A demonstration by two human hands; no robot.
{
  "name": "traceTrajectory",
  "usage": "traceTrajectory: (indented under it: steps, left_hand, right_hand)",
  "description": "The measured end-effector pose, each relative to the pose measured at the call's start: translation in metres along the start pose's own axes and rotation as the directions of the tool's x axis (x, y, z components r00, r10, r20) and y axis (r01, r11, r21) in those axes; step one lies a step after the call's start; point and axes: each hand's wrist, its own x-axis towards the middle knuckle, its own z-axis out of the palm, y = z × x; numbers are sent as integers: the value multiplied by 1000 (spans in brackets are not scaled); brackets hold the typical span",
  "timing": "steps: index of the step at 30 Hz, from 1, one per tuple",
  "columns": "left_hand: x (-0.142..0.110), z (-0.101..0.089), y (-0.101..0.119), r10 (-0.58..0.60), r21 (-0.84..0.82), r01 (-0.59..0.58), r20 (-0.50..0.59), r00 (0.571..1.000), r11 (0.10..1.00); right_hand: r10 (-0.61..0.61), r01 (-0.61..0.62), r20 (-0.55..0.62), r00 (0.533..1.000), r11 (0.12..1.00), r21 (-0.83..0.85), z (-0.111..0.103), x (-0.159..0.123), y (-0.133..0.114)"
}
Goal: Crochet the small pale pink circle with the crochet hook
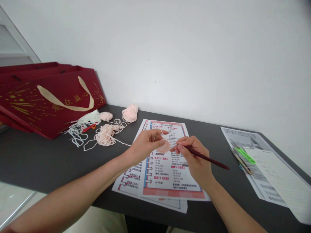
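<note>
In the head view, the left hand [145,144] pinched a pink disc [164,147] between thumb and fingers, above the printed sheets [161,187] on the table [60,161]. The right hand [194,152] gripped a hook [209,158], its thin end pointing at the disc; contact could not be told. A strand ran from the yarn [105,135] toward the left wrist.

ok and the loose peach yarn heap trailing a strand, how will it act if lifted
Probably floppy: the yarn heap lies in slack loops. It likely weighs little, being thin strands loosely piled. Lifting might tug the strand leading toward the left hand.
</note>
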Motion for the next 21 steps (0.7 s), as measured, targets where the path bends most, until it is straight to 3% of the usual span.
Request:
traceTrajectory:
  steps: [5,16,21]
  left_hand:
    - [-1,1,0,22,56,-21,-22,1000,998]
    - [-3,2,1,15,71,-13,-23,1000,997]
    - [-2,3,0,33,127,-27,-42,999,992]
  right_hand:
    - [-63,66,34,997,994,-92,0,-5,2]
    - [-75,78,45,996,994,-72,-2,-4,6]
    - [-133,139,45,990,963,-231,2,-5,0]
